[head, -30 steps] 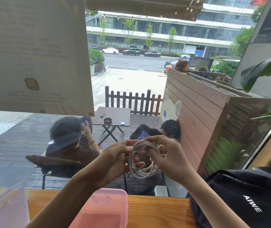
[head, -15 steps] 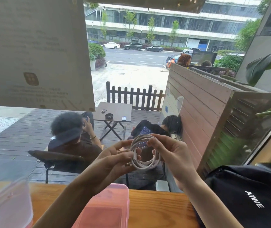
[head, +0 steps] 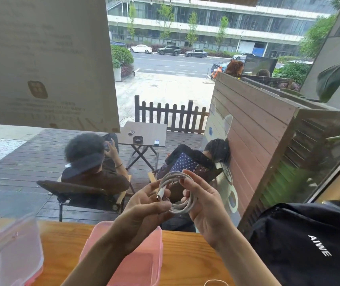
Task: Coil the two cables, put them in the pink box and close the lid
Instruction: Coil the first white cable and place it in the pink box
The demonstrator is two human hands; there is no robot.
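Above the wooden bench (head: 185,254), a white cable (head: 182,193) is wound into loops, the left hand (head: 144,211) pinching its plug end while the right hand (head: 204,205) curls round the coil. Keeping the loops even and tucking that plug in should let it drop neatly into the open pink box (head: 140,263) directly below.

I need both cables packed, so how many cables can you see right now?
2. One white coiled cable is held up between the left hand and right hand. A second cable just peeks in on the wooden table at the bottom edge, mostly out of view.
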